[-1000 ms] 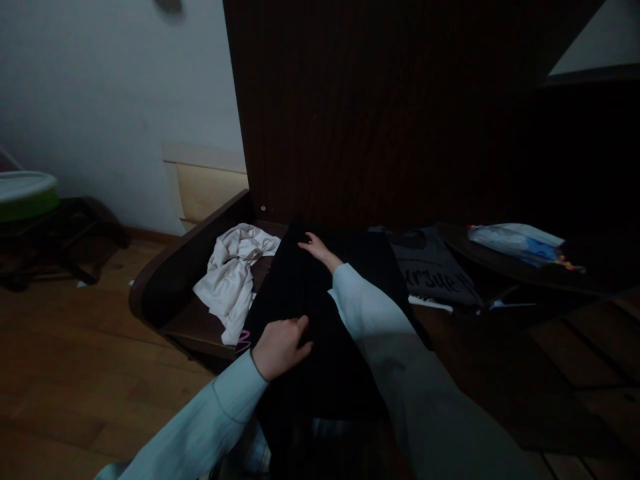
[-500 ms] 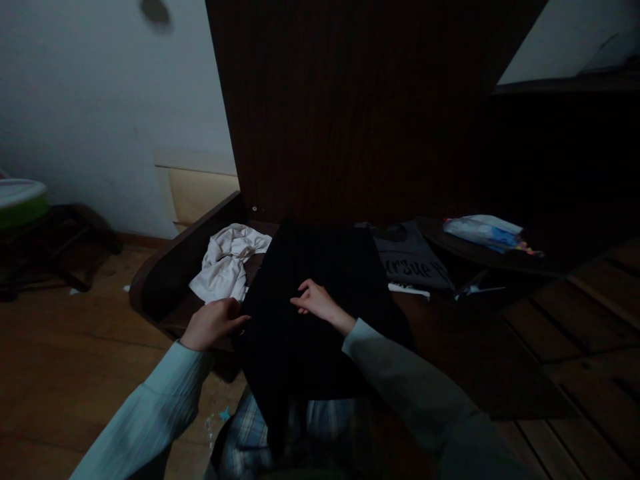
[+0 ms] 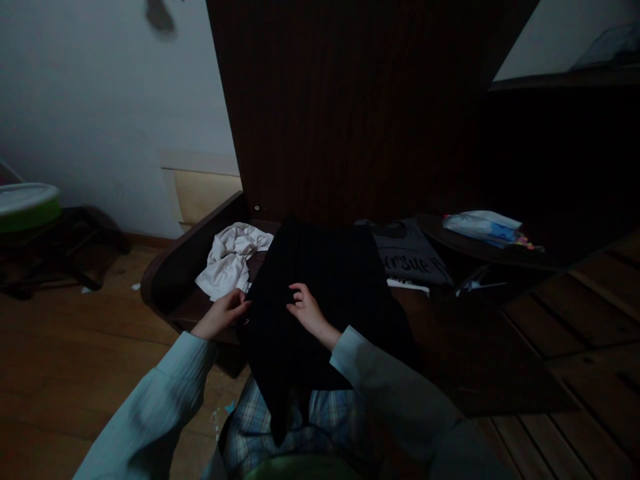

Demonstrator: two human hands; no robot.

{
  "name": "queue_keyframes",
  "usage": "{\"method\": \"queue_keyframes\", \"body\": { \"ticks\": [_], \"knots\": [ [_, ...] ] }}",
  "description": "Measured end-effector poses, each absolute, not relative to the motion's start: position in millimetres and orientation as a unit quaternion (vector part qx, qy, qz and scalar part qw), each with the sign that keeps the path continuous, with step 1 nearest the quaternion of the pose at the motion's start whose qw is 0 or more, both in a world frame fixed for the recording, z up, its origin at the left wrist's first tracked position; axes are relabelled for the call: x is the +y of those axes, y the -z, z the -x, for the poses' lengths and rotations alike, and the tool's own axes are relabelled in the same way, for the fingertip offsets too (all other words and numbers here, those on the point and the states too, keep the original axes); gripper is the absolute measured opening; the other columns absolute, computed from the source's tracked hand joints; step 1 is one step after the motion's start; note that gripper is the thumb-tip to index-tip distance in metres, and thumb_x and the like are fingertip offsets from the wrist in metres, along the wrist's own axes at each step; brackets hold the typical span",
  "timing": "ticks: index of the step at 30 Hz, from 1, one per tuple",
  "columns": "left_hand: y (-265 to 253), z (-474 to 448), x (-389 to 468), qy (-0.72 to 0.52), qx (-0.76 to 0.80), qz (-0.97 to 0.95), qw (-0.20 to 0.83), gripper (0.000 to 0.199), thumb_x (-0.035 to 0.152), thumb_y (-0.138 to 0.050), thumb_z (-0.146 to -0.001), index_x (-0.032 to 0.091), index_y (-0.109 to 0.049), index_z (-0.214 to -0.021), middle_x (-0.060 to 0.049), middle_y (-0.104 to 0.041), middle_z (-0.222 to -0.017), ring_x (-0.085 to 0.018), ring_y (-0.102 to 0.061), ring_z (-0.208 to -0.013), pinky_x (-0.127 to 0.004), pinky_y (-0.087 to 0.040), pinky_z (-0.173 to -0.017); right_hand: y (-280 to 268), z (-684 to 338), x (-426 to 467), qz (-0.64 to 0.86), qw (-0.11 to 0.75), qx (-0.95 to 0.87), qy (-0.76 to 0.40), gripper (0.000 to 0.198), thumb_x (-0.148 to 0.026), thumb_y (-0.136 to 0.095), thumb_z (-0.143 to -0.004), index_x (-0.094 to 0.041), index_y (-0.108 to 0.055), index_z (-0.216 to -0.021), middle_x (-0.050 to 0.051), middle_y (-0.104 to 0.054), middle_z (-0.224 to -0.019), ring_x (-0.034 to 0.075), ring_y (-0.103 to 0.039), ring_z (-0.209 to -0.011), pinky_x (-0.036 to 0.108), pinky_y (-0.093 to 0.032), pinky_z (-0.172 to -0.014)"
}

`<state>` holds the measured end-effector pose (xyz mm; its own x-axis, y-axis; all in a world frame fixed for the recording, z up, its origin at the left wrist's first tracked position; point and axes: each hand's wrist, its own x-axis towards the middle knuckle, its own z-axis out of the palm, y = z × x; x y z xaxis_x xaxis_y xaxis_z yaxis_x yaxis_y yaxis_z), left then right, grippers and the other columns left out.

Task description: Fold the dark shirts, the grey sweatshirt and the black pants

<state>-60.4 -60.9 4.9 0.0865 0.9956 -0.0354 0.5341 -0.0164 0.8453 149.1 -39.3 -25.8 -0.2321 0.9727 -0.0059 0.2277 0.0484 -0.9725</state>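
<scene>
A large black garment (image 3: 330,267) lies spread over the dark wooden bench and hangs down at the front over plaid-covered legs. Its folds are hard to make out in the dim light, and its exact kind cannot be told. At its left edge, my left hand (image 3: 223,313) is closed, thumb and fingers pinching the cloth. My right hand (image 3: 311,315) rests over the middle of the garment, its fingers bent and apart, with no cloth visibly gripped. Just beyond my left hand lies a crumpled white cloth (image 3: 233,257).
A grey garment with black lettering (image 3: 413,250) lies right of the black one, near a white hanger (image 3: 407,287). Farther right is a blue-and-white plastic packet (image 3: 483,228). The bench's armrest (image 3: 185,247) rises at left; a dark wooden panel (image 3: 360,113) stands behind.
My left hand has moved slightly up and right along the garment's edge. My right hand has shifted a little left and its fingers have spread. The view has tilted slightly.
</scene>
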Motion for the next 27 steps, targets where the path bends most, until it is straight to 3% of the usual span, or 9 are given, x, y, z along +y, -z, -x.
{"method": "queue_keyframes", "body": {
  "ticks": [3, 6, 13, 16, 22, 27],
  "knots": [
    [-1.1, 61.4, -58.0, -0.351, 0.573, -0.567, 0.475, 0.039, 0.049, -0.059, -0.056, 0.021, -0.037, -0.072, 0.009, -0.042, -0.051, -0.007, -0.042, -0.047, -0.019, -0.030, -0.046, 30.3, -150.2, -42.5, 0.449, 0.400, -0.623, -0.500, 0.035, -0.011, -0.049, -0.070, -0.026, -0.053, -0.101, -0.002, -0.056, -0.086, 0.010, -0.055, -0.070, 0.022, -0.044, -0.063],
    [1.2, 64.9, -56.1, -0.351, 0.557, -0.513, 0.551, 0.049, 0.047, -0.066, -0.051, 0.021, -0.037, -0.082, 0.010, -0.047, -0.052, -0.007, -0.043, -0.045, -0.018, -0.029, -0.044, 29.8, -150.2, -43.8, 0.415, 0.386, -0.664, -0.488, 0.020, -0.015, -0.047, -0.074, -0.023, -0.062, -0.084, -0.001, -0.061, -0.088, 0.013, -0.056, -0.079, 0.025, -0.043, -0.073],
    [3.9, 68.4, -54.4, -0.361, 0.569, -0.494, 0.550, 0.053, 0.048, -0.070, -0.048, 0.020, -0.039, -0.081, 0.010, -0.046, -0.049, -0.007, -0.043, -0.040, -0.019, -0.027, -0.043, 26.1, -148.7, -45.3, 0.437, 0.347, -0.670, -0.489, 0.026, -0.015, -0.053, -0.072, -0.021, -0.065, -0.094, 0.000, -0.062, -0.080, 0.009, -0.049, -0.058, 0.022, -0.041, -0.057],
    [5.5, 67.7, -53.4, -0.349, 0.607, -0.520, 0.489, 0.050, 0.053, -0.064, -0.051, 0.020, -0.039, -0.079, 0.009, -0.046, -0.050, -0.009, -0.045, -0.043, -0.020, -0.030, -0.043, 26.5, -147.2, -45.0, 0.444, 0.357, -0.672, -0.473, 0.028, -0.012, -0.054, -0.071, -0.023, -0.065, -0.094, -0.001, -0.061, -0.079, 0.007, -0.046, -0.055, 0.021, -0.039, -0.054],
    [-17.6, 52.9, -49.2, -0.292, 0.624, -0.699, 0.194, 0.037, 0.050, -0.055, -0.062, 0.019, -0.048, -0.081, -0.003, -0.059, -0.078, -0.020, -0.057, -0.075, -0.031, -0.044, -0.065, 11.1, -164.8, -36.4, 0.475, 0.279, -0.623, -0.556, 0.042, -0.019, -0.064, -0.067, -0.023, -0.054, -0.108, -0.001, -0.057, -0.077, 0.006, -0.051, -0.052, 0.019, -0.042, -0.048],
    [-45.4, 10.2, -30.5, -0.196, 0.528, -0.807, 0.177, 0.033, 0.043, -0.048, -0.073, 0.017, -0.053, -0.093, -0.008, -0.061, -0.096, -0.022, -0.056, -0.092, -0.034, -0.043, -0.082, -30.5, -238.0, -4.0, 0.507, 0.294, -0.654, -0.479, 0.031, -0.020, -0.062, -0.070, -0.019, -0.054, -0.100, -0.003, -0.060, -0.065, 0.008, -0.057, -0.057, 0.017, -0.042, -0.051]
  ]
}}
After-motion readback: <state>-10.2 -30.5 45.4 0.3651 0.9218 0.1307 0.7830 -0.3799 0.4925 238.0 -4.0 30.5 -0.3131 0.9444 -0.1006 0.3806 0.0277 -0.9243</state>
